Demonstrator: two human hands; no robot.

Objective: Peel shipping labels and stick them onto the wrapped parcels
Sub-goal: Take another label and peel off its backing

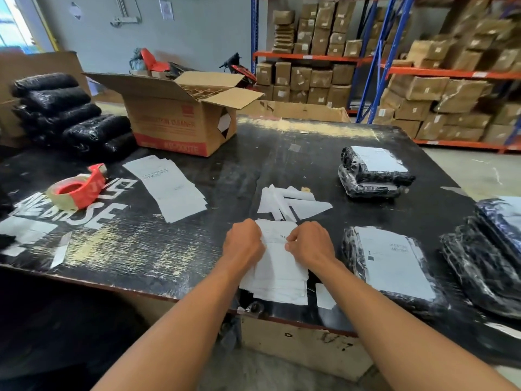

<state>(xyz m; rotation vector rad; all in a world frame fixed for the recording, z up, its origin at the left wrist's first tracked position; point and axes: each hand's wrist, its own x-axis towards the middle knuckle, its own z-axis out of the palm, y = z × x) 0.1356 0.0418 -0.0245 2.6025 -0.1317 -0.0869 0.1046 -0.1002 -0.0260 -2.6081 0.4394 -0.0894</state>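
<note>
A stack of white shipping labels (277, 273) lies near the front edge of the black table (158, 249). My left hand (243, 241) and my right hand (310, 244) both pinch the far end of the top label, fingers curled on the paper. Right of my hands lies a black wrapped parcel (392, 266) with a white label stuck on top. Two labelled parcels (372, 172) are stacked farther back. More black parcels (490, 258) lie at the right edge. Torn backing strips (290, 204) lie just beyond my hands.
A red tape dispenser (77, 187) and loose label sheets (167, 186) lie at the left. An open cardboard box (180, 119) and a pile of black wrapped rolls (70, 114) stand at the back left. Shelves of brown cartons (423, 80) fill the background.
</note>
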